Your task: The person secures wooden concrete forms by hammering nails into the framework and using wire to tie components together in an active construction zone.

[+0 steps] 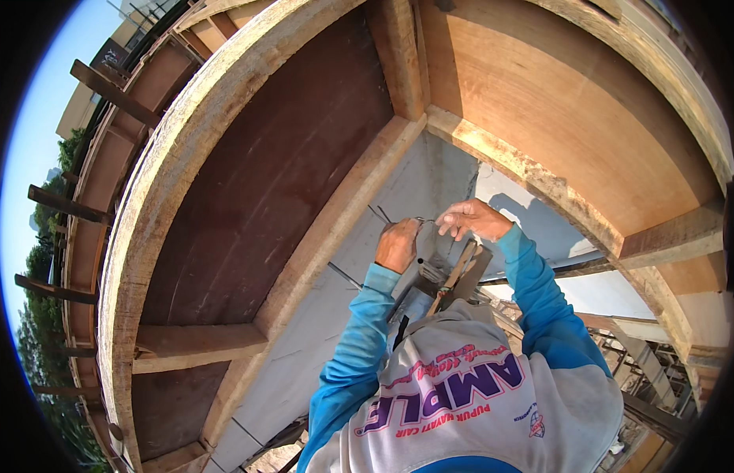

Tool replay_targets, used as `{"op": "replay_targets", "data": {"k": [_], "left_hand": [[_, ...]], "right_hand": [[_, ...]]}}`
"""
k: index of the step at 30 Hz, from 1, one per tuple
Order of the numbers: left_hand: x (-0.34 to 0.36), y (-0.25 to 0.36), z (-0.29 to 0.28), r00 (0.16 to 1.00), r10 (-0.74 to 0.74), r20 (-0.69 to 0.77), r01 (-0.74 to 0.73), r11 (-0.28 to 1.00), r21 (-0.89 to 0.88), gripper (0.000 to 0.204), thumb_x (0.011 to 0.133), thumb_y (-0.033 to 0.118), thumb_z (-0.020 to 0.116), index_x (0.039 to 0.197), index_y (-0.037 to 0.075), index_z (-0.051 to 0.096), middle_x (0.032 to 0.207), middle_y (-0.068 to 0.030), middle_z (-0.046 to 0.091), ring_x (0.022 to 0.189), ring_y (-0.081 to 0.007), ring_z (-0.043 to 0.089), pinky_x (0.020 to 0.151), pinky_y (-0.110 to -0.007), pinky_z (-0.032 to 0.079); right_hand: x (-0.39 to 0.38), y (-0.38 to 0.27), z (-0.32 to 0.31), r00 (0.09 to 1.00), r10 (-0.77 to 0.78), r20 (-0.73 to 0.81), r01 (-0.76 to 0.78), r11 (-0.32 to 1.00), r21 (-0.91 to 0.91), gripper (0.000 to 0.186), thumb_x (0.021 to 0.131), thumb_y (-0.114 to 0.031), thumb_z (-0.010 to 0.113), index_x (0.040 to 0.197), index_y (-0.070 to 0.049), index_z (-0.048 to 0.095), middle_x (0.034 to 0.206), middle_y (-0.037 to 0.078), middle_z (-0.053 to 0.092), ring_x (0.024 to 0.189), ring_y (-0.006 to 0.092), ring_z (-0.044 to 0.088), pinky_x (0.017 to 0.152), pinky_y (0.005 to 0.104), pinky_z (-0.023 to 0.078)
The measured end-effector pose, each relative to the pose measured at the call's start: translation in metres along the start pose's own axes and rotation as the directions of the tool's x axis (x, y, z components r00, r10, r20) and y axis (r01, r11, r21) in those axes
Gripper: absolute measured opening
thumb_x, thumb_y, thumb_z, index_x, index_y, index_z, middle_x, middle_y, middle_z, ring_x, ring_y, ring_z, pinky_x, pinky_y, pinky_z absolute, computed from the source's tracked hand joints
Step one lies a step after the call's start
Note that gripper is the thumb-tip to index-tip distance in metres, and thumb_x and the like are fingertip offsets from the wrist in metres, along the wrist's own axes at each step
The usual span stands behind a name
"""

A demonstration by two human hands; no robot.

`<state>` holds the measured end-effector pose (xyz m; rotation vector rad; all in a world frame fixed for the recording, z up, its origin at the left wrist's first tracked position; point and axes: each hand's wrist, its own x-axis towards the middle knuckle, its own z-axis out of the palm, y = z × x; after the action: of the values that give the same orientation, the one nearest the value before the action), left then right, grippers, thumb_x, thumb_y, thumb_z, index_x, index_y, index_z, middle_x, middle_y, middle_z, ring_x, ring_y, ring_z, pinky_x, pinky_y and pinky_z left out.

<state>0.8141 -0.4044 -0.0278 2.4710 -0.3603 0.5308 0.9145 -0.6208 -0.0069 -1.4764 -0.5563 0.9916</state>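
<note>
My left hand (397,246) is closed on a thin metal wire (426,220) at the middle of the view. My right hand (469,221), just to its right and slightly higher, grips the same wire at the fingertips, its other fingers loosely bent. Short thin rods (379,213) stick out behind my left hand. Below both hands are a small dark pipe end (423,263) and narrow upright wooden pieces (458,272), with a grey concrete surface (442,177) behind.
Wooden formwork frames with dark plywood (249,197) on the left and pale plywood (556,102) on the right surround my hands. A metal rod (343,274) juts out at lower left. Timber stakes (63,205) and trees line the far left; more timbers (651,370) lie lower right.
</note>
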Motion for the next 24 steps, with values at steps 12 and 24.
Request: {"op": "replay_targets", "data": {"k": [12, 24], "left_hand": [[0.010, 0.008, -0.001, 0.997, -0.075, 0.017, 0.074, 0.997, 0.033, 0.025, 0.082, 0.000, 0.054, 0.105, 0.008, 0.059, 0.089, -0.0124, 0.063, 0.080, -0.0327, 0.063, 0.071, -0.043, 0.047], [-0.017, -0.008, -0.007, 0.974, -0.110, 0.200, 0.138, 0.982, -0.129, 0.057, 0.076, -0.004, 0.056, 0.131, 0.010, 0.049, 0.091, -0.0107, 0.061, 0.082, -0.0308, 0.062, 0.074, -0.041, 0.048]], "right_hand": [[0.016, -0.006, 0.045, 0.867, -0.400, -0.298, -0.051, 0.523, -0.851, 0.032, 0.088, -0.028, 0.063, 0.076, 0.001, 0.058, 0.078, 0.022, 0.063, 0.074, 0.0437, 0.059, 0.063, 0.0474, 0.047], [0.026, 0.024, 0.097, 0.957, 0.216, -0.195, -0.112, 0.892, 0.439, 0.037, 0.096, -0.035, 0.055, 0.089, 0.001, 0.062, 0.074, 0.008, 0.063, 0.056, 0.0122, 0.056, 0.049, 0.0260, 0.048]]}}
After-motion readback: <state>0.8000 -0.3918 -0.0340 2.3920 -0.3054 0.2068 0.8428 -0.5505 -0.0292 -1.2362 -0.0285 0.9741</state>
